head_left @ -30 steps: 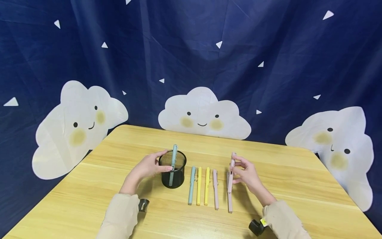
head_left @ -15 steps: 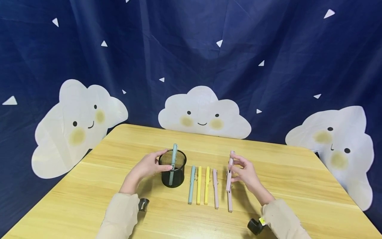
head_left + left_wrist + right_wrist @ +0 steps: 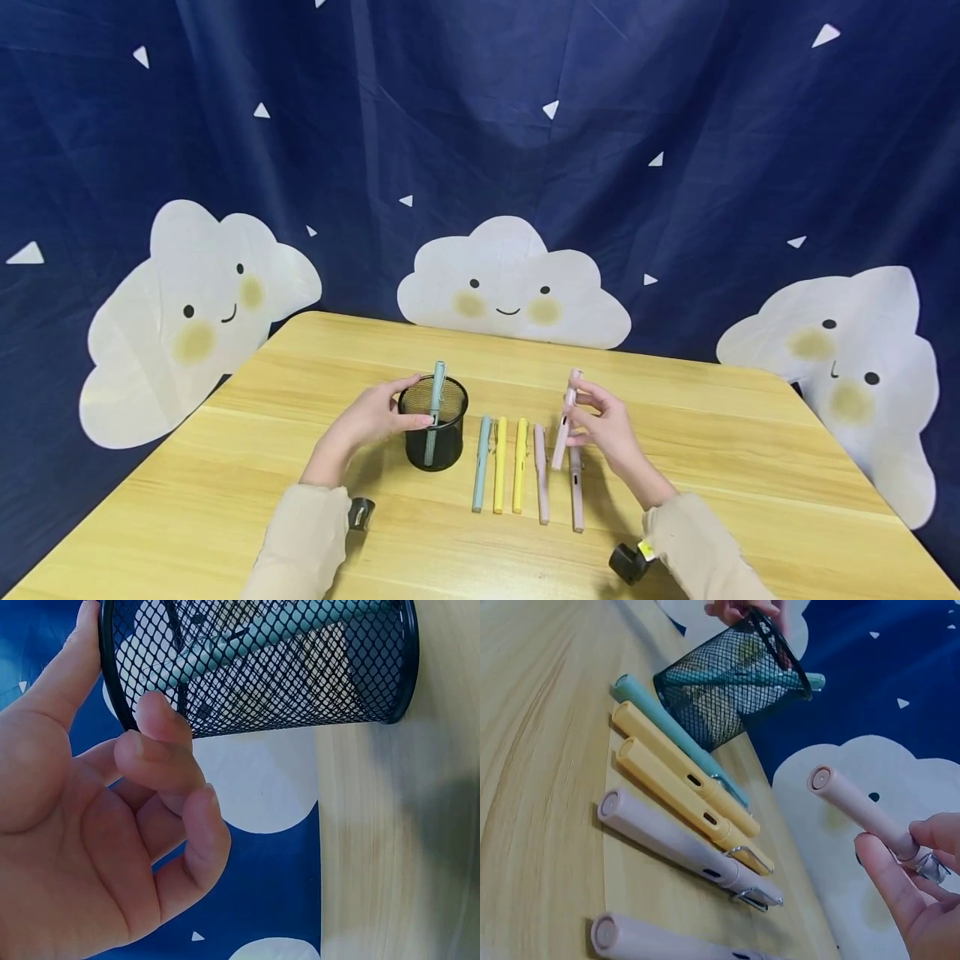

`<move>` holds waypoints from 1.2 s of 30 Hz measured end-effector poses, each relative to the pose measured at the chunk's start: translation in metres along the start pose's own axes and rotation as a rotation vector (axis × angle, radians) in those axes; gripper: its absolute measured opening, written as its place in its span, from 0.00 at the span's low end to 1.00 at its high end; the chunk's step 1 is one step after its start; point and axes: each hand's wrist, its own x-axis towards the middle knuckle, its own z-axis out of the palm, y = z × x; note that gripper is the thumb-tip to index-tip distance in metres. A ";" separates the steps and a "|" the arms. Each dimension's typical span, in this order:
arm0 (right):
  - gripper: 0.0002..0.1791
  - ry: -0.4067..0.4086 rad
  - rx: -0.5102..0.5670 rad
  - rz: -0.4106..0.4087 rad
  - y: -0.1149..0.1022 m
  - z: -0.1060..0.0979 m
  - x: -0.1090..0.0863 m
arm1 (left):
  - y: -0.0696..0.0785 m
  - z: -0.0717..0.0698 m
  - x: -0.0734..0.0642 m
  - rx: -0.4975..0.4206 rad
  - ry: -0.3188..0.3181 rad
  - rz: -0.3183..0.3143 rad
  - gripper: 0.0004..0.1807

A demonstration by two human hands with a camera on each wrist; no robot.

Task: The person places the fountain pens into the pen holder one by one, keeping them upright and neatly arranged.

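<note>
My left hand (image 3: pixel 371 417) grips the rim of a black mesh pen holder (image 3: pixel 444 450), which stands upright on the table. Inside it leans a teal pen (image 3: pixel 438 387), its top sticking out above the rim. My right hand (image 3: pixel 611 425) pinches a lilac pen (image 3: pixel 564 433) near its clip end; in the right wrist view that pen (image 3: pixel 862 810) is raised off the table. Below the hand lies another lilac pen (image 3: pixel 577 500). To its left, side by side, are a lilac pen (image 3: pixel 542 479), two yellow pens (image 3: pixel 520 467) and a teal pen (image 3: pixel 482 467) closest to the holder.
The wooden table (image 3: pixel 315 358) ends at the back against a dark blue curtain (image 3: pixel 480 108) printed with white clouds. Black wrist cameras (image 3: pixel 632 563) hang beside both beige sleeves (image 3: pixel 701 546), low over the tabletop.
My right hand has shifted left and slightly up with the lilac pen, from over the rightmost lying pen into the space beside it. The left hand and pen holder stay put.
</note>
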 end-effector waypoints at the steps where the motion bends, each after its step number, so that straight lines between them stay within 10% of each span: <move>1: 0.27 -0.001 0.004 -0.005 0.000 0.000 0.000 | 0.000 0.000 0.000 -0.002 0.001 -0.002 0.41; 36: 0.26 0.026 0.212 -0.046 -0.006 0.050 0.014 | 0.002 0.000 0.000 0.021 0.007 -0.002 0.40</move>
